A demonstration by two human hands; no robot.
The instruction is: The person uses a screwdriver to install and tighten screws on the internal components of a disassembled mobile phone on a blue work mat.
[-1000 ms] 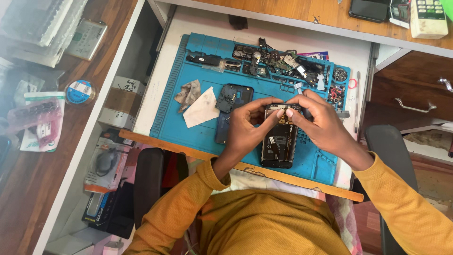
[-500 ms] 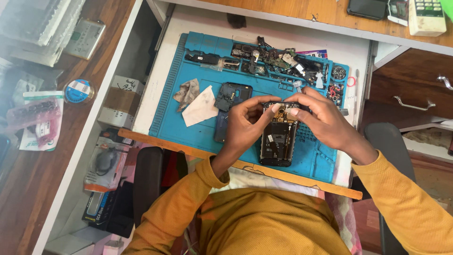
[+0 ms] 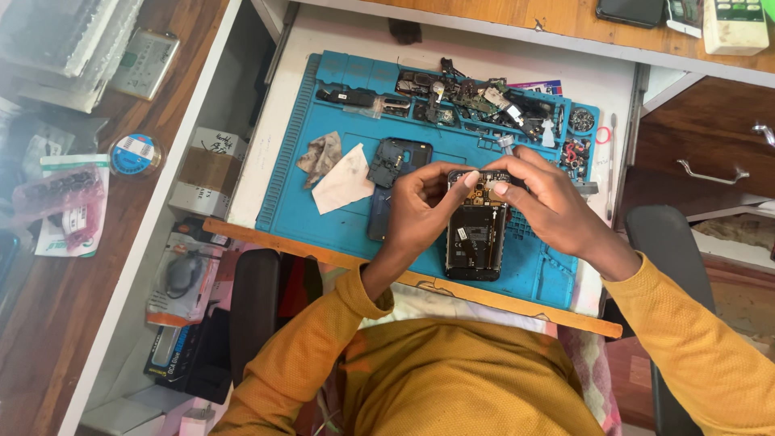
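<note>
An opened black phone (image 3: 475, 234) with its back off lies on the blue work mat (image 3: 299, 161). My left hand (image 3: 420, 206) grips the phone's upper left edge, thumb and forefinger pinching at the top. My right hand (image 3: 549, 202) rests on the phone's upper right corner, its fingertips on the small gold and white parts near the top. A black back cover piece (image 3: 397, 161) lies on the mat just left of my left hand. Whether my right hand holds a tool is hidden by the fingers.
Several small black phone parts (image 3: 476, 101) fill the mat's top compartments. A grey cloth (image 3: 323, 153) and a white wipe (image 3: 345, 182) lie at mid-left. A wooden strip (image 3: 266, 238) edges the mat. Boxes (image 3: 206, 173) and packets sit at left, a drawer (image 3: 710, 161) at right.
Both hands and the phone have stayed in nearly the same place on the mat. My fingertips have shifted slightly at the phone's top edge.
</note>
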